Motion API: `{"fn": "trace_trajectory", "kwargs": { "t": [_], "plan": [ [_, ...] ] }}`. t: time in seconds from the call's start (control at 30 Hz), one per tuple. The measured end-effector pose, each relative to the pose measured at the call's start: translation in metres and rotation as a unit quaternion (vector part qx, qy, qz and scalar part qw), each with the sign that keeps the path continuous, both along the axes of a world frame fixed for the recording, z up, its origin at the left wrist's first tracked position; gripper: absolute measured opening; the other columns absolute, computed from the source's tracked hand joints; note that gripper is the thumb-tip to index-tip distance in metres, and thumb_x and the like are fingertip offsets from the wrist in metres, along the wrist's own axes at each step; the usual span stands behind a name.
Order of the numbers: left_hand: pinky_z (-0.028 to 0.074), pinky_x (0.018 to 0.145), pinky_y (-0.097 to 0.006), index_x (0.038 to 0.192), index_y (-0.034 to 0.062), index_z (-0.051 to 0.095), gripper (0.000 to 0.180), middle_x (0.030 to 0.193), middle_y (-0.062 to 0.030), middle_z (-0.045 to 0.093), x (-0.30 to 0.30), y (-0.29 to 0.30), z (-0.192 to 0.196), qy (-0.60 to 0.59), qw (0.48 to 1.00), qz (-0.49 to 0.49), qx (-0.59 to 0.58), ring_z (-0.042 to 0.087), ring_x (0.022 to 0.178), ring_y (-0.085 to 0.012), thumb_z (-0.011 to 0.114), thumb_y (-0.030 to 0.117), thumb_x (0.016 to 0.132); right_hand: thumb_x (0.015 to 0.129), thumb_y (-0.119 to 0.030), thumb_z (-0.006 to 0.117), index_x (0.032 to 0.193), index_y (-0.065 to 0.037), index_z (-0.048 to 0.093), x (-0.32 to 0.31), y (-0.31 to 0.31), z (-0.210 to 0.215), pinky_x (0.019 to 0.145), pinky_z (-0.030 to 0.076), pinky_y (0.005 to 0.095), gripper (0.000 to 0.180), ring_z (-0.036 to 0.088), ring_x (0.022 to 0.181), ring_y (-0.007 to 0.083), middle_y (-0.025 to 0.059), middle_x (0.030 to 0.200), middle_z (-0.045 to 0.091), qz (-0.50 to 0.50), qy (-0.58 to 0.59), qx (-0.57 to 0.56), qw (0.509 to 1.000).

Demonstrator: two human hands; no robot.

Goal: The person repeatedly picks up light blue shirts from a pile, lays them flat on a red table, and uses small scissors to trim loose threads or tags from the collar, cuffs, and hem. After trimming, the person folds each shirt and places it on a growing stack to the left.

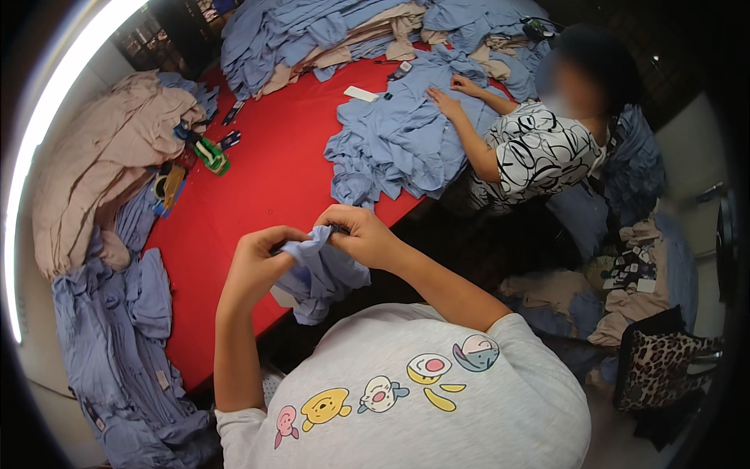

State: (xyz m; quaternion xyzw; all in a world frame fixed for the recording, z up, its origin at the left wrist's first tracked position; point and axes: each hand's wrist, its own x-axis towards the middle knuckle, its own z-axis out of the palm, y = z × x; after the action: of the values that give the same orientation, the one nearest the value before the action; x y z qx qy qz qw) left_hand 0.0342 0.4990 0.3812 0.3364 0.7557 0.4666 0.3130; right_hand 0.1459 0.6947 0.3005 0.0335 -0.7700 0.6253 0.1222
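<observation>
In front of my chest, both hands hold up a bunched light-blue garment (330, 275). My left hand (262, 254) is closed, pinching the cloth between thumb and fingers. Closed on the opposite side of the cloth is my right hand (361, 234), its fingers gathered at the upper edge. A small dark thing shows by the right fingers; I cannot make out what it is. Partly behind the hanging cloth, a pale flat piece (284, 297) peeks out beside my left wrist.
Light-blue garments (398, 141) cover part of the red table (258, 180), where a co-worker (547, 148) rests both hands on them. Heaps of beige cloth (109, 156) and blue cloth (117, 352) line the left. A green-handled tool (211, 156) and a tape roll (166, 187) lie nearby.
</observation>
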Motion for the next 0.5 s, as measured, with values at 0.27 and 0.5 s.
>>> {"fn": "trace_trajectory", "kwargs": {
  "t": [0.27, 0.5],
  "plan": [
    [0.053, 0.088, -0.032, 0.120, 0.0020, 0.069, 0.036, 0.117, -0.0068, 0.068, 0.020, -0.026, -0.171, -0.074, 0.993, 0.020, 0.093, 0.065, 0.105, -0.0172, 0.077, 0.007, 0.085, 0.088, 0.000, 0.074, 0.107, 0.003, 0.072, 0.038, -0.015, 0.068, 0.079, 0.055, 0.0298, 0.020, 0.072, 0.089, 0.0164, 0.0113, 0.097, 0.076, 0.144, 0.103, -0.114, 0.977],
    [0.053, 0.078, -0.026, 0.108, 0.0026, 0.073, 0.034, 0.094, -0.0002, 0.073, 0.035, -0.037, -0.149, -0.212, 0.975, -0.027, -0.060, 0.066, 0.087, -0.0087, 0.086, 0.007, 0.077, 0.079, 0.005, 0.079, 0.104, 0.003, 0.074, 0.060, 0.034, 0.096, 0.075, 0.055, 0.0302, 0.026, 0.073, 0.084, 0.0202, 0.0117, 0.094, 0.075, -0.001, 0.253, -0.032, 0.967]
  ]
}}
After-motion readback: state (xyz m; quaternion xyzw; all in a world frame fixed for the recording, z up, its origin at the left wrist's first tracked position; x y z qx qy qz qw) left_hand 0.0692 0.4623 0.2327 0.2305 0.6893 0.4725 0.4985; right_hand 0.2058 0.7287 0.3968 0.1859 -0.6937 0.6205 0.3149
